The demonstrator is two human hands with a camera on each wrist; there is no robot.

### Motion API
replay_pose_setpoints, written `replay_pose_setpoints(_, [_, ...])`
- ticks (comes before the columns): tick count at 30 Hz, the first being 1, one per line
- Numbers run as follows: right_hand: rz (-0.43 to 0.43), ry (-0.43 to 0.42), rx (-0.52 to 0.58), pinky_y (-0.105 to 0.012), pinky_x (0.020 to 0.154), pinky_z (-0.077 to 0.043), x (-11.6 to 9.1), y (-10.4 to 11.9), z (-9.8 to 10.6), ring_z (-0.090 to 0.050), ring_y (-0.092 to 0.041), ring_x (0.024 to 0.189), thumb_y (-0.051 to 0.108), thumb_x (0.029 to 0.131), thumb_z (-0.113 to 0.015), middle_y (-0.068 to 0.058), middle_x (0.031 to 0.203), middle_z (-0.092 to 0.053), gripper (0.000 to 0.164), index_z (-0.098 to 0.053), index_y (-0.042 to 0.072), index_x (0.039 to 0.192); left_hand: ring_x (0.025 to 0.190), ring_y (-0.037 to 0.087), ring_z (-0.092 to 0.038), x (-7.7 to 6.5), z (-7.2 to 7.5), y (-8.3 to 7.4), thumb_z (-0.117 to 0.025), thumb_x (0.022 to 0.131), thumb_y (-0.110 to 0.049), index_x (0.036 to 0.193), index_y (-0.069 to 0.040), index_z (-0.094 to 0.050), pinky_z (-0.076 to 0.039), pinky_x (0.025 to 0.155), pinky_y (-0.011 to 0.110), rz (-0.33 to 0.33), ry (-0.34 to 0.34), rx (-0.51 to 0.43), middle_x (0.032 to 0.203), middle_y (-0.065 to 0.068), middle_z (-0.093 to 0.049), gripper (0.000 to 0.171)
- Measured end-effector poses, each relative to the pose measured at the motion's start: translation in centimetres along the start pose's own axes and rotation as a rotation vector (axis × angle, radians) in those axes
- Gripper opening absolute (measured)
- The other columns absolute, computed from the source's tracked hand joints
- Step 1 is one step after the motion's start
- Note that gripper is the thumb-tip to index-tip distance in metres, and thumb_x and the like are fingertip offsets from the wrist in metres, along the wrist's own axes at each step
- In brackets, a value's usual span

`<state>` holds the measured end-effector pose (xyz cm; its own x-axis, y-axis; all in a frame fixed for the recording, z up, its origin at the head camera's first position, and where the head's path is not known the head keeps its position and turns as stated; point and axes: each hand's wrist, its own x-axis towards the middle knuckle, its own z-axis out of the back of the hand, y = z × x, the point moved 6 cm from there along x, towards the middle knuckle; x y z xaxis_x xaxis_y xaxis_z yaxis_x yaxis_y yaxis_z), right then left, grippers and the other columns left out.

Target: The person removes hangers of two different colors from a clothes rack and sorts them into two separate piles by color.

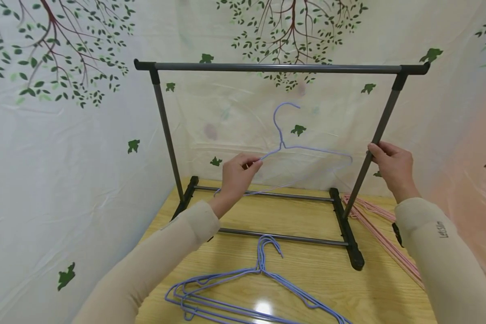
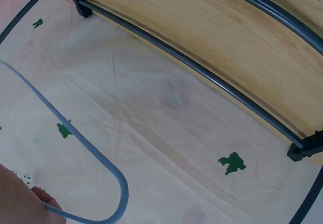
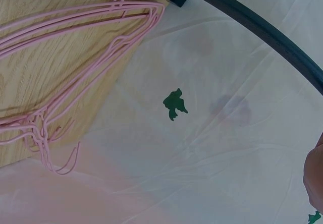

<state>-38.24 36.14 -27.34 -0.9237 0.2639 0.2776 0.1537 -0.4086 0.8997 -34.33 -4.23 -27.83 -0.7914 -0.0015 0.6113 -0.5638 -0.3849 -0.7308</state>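
In the head view my left hand pinches a thin blue clothes hanger by its left shoulder. The hanger's hook points up and sits below the top bar of a dark garment rack, apart from it. The left wrist view shows the hanger's rounded end close to the fingers. My right hand grips the rack's right upright, thumb in front. In the right wrist view only an edge of that hand shows. Several blue hangers lie stacked on the table in front of the rack.
Pink hangers lie at the right, partly behind my right sleeve; the right wrist view shows their hooks past the table edge. The rack's base stands on the wooden table. A leaf-patterned sheet hangs behind and at the sides.
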Motion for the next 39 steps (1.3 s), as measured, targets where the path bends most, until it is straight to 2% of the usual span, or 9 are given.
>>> replay_pose_setpoints(3, [-0.006, 0.002, 0.002, -0.046, 0.106, -0.041, 0.0, -0.1, 0.0, -0.061, 0.012, 0.086, 0.053, 0.093, -0.060, 0.020, 0.103, -0.062, 0.070, -0.052, 0.007, 0.144, 0.069, 0.015, -0.053, -0.2, 0.3, 0.6, -0.072, 0.093, -0.019, 0.097, -0.008, -0.077, -0.043, 0.059, 0.025, 0.027, 0.035, -0.008, 0.082, 0.000, -0.066, 0.012])
replay_pose_setpoints(9, [-0.016, 0.004, -0.002, -0.046, 0.106, -0.041, 0.2, -0.2, 0.1, -0.062, 0.011, 0.089, 0.053, 0.093, -0.060, 0.015, 0.111, -0.064, 0.069, -0.051, 0.009, 0.145, 0.066, 0.017, -0.051, -0.6, 1.0, 1.6, -0.070, 0.094, -0.021, 0.095, -0.009, -0.076, -0.042, 0.059, 0.028, 0.037, 0.128, 0.025, 0.078, 0.001, -0.064, 0.013])
replay_pose_setpoints(17, [-0.025, 0.002, 0.002, -0.049, 0.107, -0.039, 0.4, -0.3, 0.0, -0.062, 0.010, 0.088, 0.054, 0.092, -0.060, 0.008, 0.119, -0.064, 0.068, -0.053, 0.010, 0.144, 0.069, 0.017, -0.052, -1.7, 1.7, 3.4, -0.068, 0.096, -0.021, 0.098, -0.007, -0.074, -0.044, 0.061, 0.029, 0.100, 0.236, 0.030, 0.083, 0.002, -0.066, 0.015])
replay_pose_setpoints(26, [-0.020, 0.002, -0.001, -0.046, 0.106, -0.041, 0.2, -0.1, 0.0, -0.062, 0.011, 0.089, 0.056, 0.091, -0.060, 0.014, 0.114, -0.065, 0.070, -0.053, 0.011, 0.144, 0.080, 0.019, -0.060, -3.5, 2.3, 5.0, -0.067, 0.097, -0.021, 0.103, -0.008, -0.074, -0.050, 0.069, 0.033, 0.154, 0.299, 0.016, 0.095, 0.002, -0.070, 0.016])
replay_pose_setpoints(33, [-0.024, 0.008, -0.007, -0.048, 0.107, -0.040, 0.3, -0.2, -0.1, -0.062, 0.007, 0.095, 0.058, 0.090, -0.059, -0.005, 0.140, -0.057, 0.072, -0.051, 0.013, 0.146, 0.080, 0.023, -0.058, -5.3, 2.7, 5.9, -0.066, 0.098, -0.024, 0.102, -0.010, -0.074, -0.048, 0.068, 0.032, 0.205, 0.364, 0.008, 0.096, 0.004, -0.070, 0.017])
replay_pose_setpoints(39, [-0.022, 0.006, 0.000, -0.048, 0.107, -0.039, 0.2, -0.3, -0.1, -0.062, 0.007, 0.095, 0.057, 0.091, -0.059, -0.008, 0.142, -0.055, 0.072, -0.051, 0.011, 0.146, 0.081, 0.016, -0.058, -6.8, 2.9, 6.5, -0.067, 0.097, -0.024, 0.102, -0.011, -0.074, -0.048, 0.069, 0.033, 0.238, 0.377, 0.048, 0.097, -0.001, -0.070, 0.016])
